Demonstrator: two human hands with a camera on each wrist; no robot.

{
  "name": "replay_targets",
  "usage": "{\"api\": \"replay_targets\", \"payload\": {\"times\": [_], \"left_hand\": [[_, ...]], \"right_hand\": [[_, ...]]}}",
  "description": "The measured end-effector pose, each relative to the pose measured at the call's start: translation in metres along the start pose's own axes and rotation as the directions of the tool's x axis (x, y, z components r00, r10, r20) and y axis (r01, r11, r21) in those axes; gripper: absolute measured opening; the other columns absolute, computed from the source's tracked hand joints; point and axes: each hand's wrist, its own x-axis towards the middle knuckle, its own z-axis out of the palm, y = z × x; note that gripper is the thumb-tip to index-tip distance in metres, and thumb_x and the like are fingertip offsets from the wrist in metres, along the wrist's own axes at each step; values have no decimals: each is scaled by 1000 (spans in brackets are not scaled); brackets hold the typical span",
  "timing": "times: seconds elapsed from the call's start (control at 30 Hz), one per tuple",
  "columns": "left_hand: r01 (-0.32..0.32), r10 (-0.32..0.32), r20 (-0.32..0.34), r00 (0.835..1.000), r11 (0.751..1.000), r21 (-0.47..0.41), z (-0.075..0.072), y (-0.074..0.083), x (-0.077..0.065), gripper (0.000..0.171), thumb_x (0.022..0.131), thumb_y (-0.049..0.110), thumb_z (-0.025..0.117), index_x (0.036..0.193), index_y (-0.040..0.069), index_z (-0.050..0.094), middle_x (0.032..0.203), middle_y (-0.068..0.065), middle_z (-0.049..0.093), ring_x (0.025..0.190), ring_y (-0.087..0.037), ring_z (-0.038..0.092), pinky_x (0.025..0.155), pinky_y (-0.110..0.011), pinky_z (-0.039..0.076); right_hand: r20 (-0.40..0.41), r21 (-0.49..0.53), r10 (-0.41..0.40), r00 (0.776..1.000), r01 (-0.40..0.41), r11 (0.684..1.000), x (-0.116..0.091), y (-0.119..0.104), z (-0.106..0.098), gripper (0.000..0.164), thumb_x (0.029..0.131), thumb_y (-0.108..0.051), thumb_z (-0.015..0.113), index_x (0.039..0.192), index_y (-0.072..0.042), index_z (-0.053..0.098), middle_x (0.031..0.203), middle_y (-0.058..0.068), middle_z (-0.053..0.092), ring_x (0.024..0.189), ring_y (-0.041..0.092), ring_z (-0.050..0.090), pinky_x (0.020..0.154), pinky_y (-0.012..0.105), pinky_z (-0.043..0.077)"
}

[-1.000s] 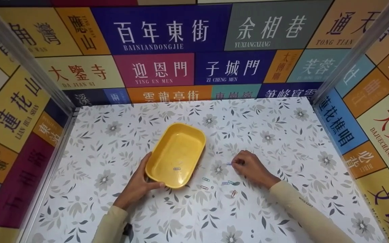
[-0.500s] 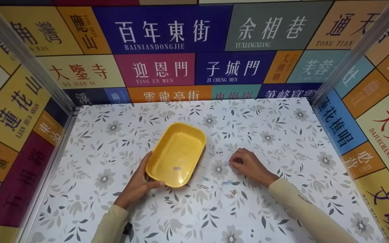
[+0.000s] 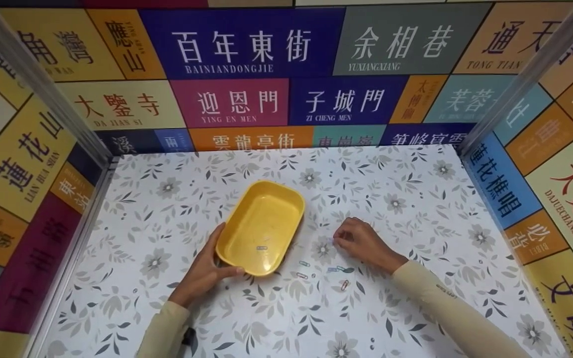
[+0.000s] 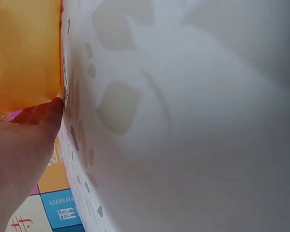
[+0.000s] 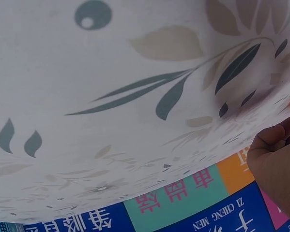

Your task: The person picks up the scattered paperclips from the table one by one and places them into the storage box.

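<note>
In the head view my left hand [image 3: 202, 276] grips a yellow plastic tray [image 3: 271, 214] by its near left corner, thumb along the near rim and fingers at the left side. A small blue paper clip [image 3: 261, 247] lies inside. To the right, my right hand [image 3: 366, 243] pinches a bluish-purple paper clip [image 3: 332, 241] between thumb and index finger, mostly hidden by the fingertips. The left wrist view has the left hand [image 4: 26, 150] against the tray's wall [image 4: 26, 58]. At the right edge of the right wrist view, the right hand [image 5: 280, 154] has its fingers curled.
Between the hands lie several loose paper clips: a green one [image 3: 305, 264], a red one [image 3: 302, 275], a blue one [image 3: 334, 269] and another red one [image 3: 345, 285]. White flower-patterned cloth [image 3: 177, 323] covers the table. Walls of coloured sign panels [image 3: 237, 102] enclose three sides.
My right hand has shifted slightly left toward the tray, bringing the pinched paper clip with it. The left hand and the tray have stayed nearly in place.
</note>
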Motion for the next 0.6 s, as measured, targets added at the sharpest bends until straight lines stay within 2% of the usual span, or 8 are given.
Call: {"api": "replay_targets", "payload": {"times": [0.1, 0.33, 0.6], "left_hand": [[-1, 1, -6, 1000, 1000, 0, 0, 0, -1, 129, 80, 32, 100, 178, 35, 16, 183, 4, 22, 169, -27, 18, 136, -57, 6], [-70, 71, 6, 997, 995, -65, -1, -2, -1, 123, 83, 23, 98, 178, 31, 19, 181, 0, 28, 166, -27, 27, 136, -54, 11], [-51, 51, 5, 999, 997, -58, -1, -2, 0, 124, 83, 26, 99, 178, 32, 19, 182, 0, 27, 167, -28, 26, 136, -55, 10]], "right_hand": [[7, -1, -3, 1000, 3, 1000, 1, -1, 0, 5, 100, -5, 79, 98, -8, 83, 94, -3, 69, 90, 15, 62, 80, 29, 52], [0, -31, -38, 999, 38, 999, 2, -4, 2, 4, 99, -5, 80, 96, -8, 83, 95, -3, 70, 91, 16, 60, 83, 32, 53], [-2, -4, -32, 999, 32, 999, 5, -10, 0, 5, 99, -3, 79, 97, -6, 83, 94, -2, 69, 91, 18, 61, 82, 32, 51]]}}
